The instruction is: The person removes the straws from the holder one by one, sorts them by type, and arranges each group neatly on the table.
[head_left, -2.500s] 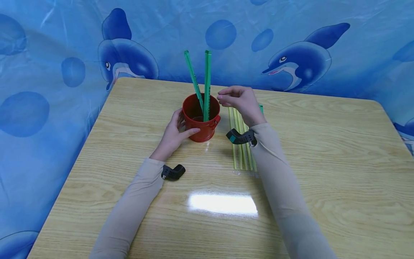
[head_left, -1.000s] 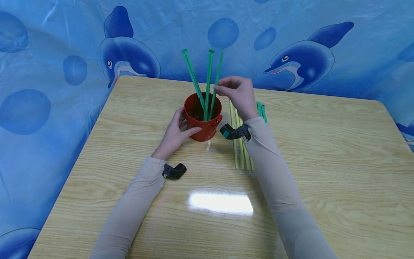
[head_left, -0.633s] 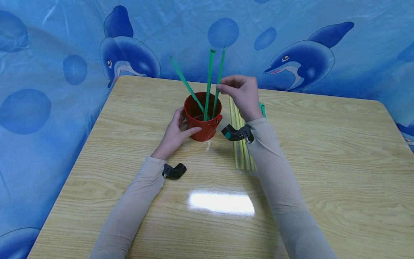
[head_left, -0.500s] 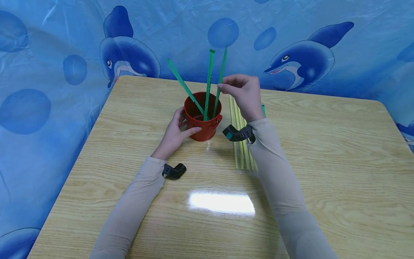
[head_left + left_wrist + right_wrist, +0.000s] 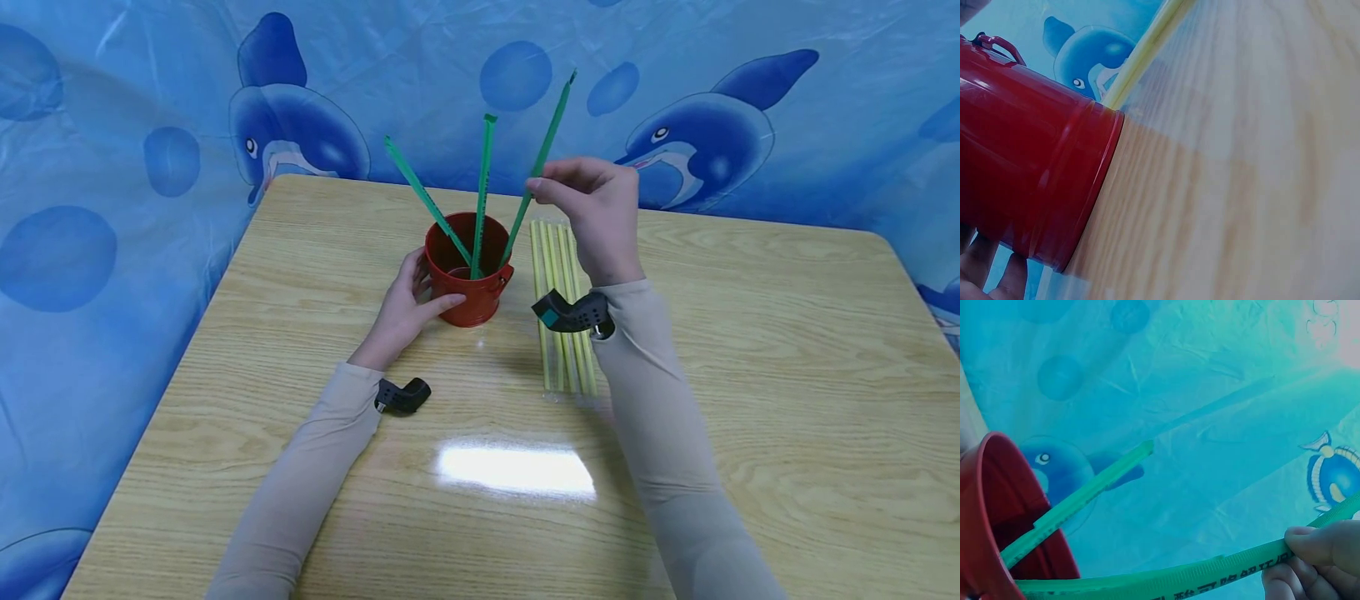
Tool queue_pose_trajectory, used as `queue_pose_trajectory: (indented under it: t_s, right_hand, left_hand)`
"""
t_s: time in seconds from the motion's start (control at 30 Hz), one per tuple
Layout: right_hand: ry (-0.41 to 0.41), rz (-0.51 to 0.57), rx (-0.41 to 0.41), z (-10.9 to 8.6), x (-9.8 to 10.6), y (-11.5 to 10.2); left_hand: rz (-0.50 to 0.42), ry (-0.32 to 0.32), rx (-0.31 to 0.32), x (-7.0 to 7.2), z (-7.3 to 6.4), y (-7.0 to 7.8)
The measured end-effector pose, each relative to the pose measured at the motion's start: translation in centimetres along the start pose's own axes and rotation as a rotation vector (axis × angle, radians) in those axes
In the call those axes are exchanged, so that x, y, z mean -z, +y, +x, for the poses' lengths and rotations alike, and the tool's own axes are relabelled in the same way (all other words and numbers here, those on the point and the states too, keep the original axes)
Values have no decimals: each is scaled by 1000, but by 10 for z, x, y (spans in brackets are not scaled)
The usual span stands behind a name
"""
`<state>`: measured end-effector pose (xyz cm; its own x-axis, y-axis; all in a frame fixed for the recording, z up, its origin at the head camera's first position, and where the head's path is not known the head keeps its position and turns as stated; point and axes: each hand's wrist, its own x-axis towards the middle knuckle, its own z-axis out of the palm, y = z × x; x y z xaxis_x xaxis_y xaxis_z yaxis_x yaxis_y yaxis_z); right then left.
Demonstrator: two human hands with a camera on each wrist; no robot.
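Your R hand (image 5: 596,212) has a green straw (image 5: 554,127) pinched btwn thumb & fingers, gap narrowed right down to it; the grip is partway along, w/ one length running below the fingertips & the rest sticking out above. Straw's lower end is in the mouth of the red bucket (image 5: 476,310), by the R rim; exact tip is hard to make out. Long axis slants: from the bucket up & to the R, top end pointing up over your hand. R wrist view shows dark lettering along it. Your L hand (image 5: 405,307) is wrapped round the bucket's L side, thumb on the near face, bucket upright on the table (image 5: 750,375). Also in it: a leaning straw (image 5: 421,190), tilted L, & a middle straw (image 5: 485,167), nearly upright. Yellow straws (image 5: 558,358) lie side by side just R of the bucket, partly blocked by the black wrist cam (image 5: 572,312).
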<state>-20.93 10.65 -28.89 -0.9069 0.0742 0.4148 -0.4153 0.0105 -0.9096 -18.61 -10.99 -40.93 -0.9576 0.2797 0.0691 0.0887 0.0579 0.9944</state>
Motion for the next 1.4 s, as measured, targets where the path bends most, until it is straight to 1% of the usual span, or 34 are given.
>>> queue_pose_trajectory:
  t_s: [0.07, 0.23, 0.3, 0.47, 0.7, 0.9, 0.93, 1.13, 1.23, 1.33, 1.4]
  right_hand:
    - [4, 24, 15, -1, 1, -3]
    - [19, 89, 6, -3, 2, -15]
    - [28, 88, 29, -3, 3, -18]
    - [50, 56, 131, -5, 6, -21]
    - [102, 69, 182, -5, 14, -27]
    - [163, 138, 128, -6, 20, -31]
    - [168, 146, 128, -7, 22, -31]
    - [185, 145, 209, -6, 27, -28]
    - [200, 153, 222, -5, 29, -29]
    - [208, 153, 221, -6, 30, -30]
    - [212, 177, 190, -6, 31, -31]
  left_hand:
    - [-1, -1, 0, 0, 0, -1]
    - [0, 1, -2, 0, 0, 0]
    - [-1, 3, -2, 0, 0, 0]
    - [-2, -1, -5, -1, 0, 0]
    - [-10, -6, -3, -1, 0, 2]
    - [-19, -8, -5, 0, 0, 1]
    - [-20, -8, -6, 0, 0, 1]
    - [-21, -7, 0, 0, 0, 1]
    - [-18, -7, -2, 1, 0, 0]
    - [-20, -9, -6, 1, 0, 0]
    - [-22, -9, -10, 1, 0, 0]
